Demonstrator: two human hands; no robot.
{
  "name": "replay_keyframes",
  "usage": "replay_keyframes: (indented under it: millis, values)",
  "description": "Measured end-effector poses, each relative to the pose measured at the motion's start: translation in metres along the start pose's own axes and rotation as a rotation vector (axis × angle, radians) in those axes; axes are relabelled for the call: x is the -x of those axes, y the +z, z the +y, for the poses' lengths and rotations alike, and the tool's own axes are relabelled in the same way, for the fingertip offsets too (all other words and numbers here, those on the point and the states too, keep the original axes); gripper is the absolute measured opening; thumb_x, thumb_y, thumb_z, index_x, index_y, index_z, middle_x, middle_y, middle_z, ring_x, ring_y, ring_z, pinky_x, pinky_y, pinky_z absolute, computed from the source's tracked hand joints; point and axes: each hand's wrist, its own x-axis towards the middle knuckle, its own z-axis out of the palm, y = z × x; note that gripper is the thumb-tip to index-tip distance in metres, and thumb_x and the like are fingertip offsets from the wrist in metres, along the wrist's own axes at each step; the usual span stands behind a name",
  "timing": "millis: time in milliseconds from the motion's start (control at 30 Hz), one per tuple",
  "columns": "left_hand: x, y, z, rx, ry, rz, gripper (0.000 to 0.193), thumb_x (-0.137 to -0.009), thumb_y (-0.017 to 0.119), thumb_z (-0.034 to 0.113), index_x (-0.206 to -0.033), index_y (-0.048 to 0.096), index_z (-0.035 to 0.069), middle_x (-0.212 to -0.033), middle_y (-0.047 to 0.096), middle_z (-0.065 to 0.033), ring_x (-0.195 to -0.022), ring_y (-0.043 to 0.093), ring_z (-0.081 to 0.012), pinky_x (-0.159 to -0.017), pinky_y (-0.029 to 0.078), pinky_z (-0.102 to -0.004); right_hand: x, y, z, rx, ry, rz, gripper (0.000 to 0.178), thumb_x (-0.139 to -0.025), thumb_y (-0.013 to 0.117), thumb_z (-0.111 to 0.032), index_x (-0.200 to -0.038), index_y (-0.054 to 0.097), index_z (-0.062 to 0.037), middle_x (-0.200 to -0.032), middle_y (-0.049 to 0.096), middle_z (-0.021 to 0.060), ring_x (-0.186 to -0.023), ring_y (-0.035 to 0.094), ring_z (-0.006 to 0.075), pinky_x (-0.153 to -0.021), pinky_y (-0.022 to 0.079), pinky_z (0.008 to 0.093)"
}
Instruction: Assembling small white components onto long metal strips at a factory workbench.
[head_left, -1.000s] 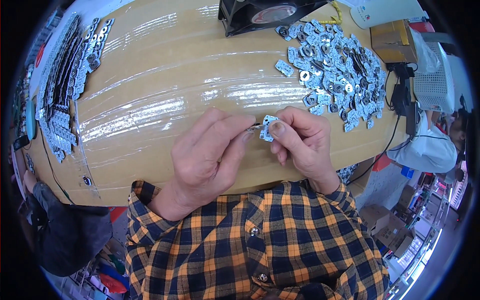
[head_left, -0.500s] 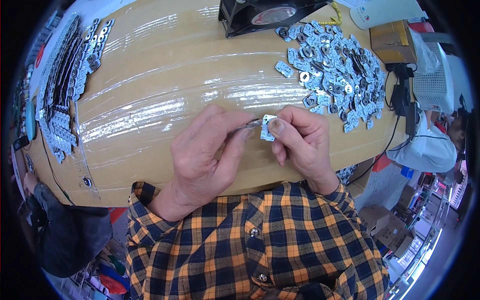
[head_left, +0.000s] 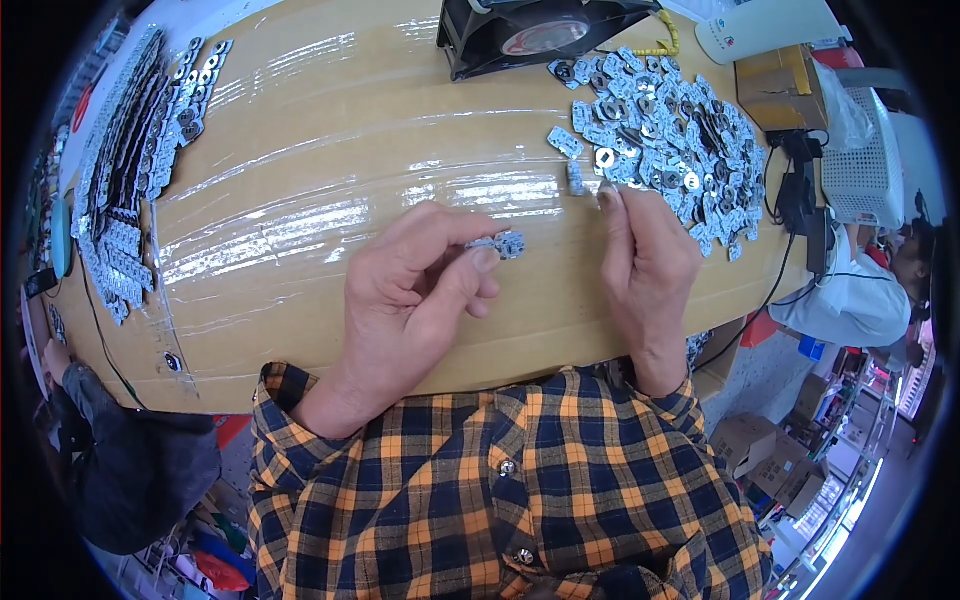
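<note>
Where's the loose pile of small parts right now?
In the head view, the pile lies at right on the table, just beyond the right hand, left of the brown box.

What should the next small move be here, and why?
Probably the right hand should pick up the loose board beside the pile of boards. Its fingertips are close to that board, though whether they hold anything is hard to tell, while the left hand holds small pieces.

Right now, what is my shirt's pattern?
Your shirt has orange and dark blue checks, best in head view.
</note>
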Motion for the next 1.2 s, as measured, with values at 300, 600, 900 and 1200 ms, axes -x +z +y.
replay_keyframes:
  millis: [300, 600, 900, 1200]
  values:
    - [0.004, -0.005, 0.005, 0.156, -0.072, -0.103, 0.014, -0.093, 0.061, 0.002, -0.106, 0.063, -0.005, -0.087, 0.067, -0.0069, -0.071, 0.064, -0.0079, -0.057, 0.052, -0.0189, -0.001, -0.023, -0.031, -0.738, 0.246, -0.436, 0.01, -0.09, 0.063, -0.003, -0.084, 0.065, 0.0054, -0.065, 0.057, 0.0087, -0.055, 0.052, 0.0149, -0.051, 0.039, 0.0289]
    - [0.006, -0.008, 0.003, 0.136, -0.053, -0.17, 0.012, -0.092, 0.061, 0.0, -0.104, 0.064, -0.002, -0.085, 0.065, -0.0024, -0.068, 0.062, -0.0034, -0.059, 0.05, -0.0158, 0.002, -0.016, -0.022, -0.73, 0.07, -0.492, 0.014, -0.092, 0.06, -0.005, -0.083, 0.065, 0.0051, -0.063, 0.058, 0.005, -0.047, 0.049, 0.0086, -0.044, 0.034, 0.0239]
    - [0.003, -0.011, 0.007, 0.288, -0.168, -0.171, 0.012, -0.09, 0.064, -0.001, -0.101, 0.062, -0.004, -0.084, 0.067, -0.0065, -0.07, 0.064, -0.0058, -0.058, 0.052, -0.0179, 0.01, -0.017, -0.034, -0.936, 0.35, -0.513, 0.018, -0.095, 0.058, -0.009, -0.081, 0.059, 0.0021, -0.066, 0.059, 0.0058, -0.044, 0.047, 0.009, -0.04, 0.036, 0.0236]
    - [0.003, -0.004, -0.003, 0.024, 0.24, -0.062, 0.016, -0.086, 0.066, -0.005, -0.102, 0.062, -0.005, -0.086, 0.067, -0.0113, -0.075, 0.065, -0.0132, -0.063, 0.052, -0.0226, 0.017, -0.005, -0.041, -1.32, 0.838, -0.406, 0.024, -0.097, 0.057, -0.017, -0.079, 0.054, -0.0012, -0.057, 0.053, 0.0027, -0.043, 0.046, 0.0064, -0.037, 0.038, 0.0222]
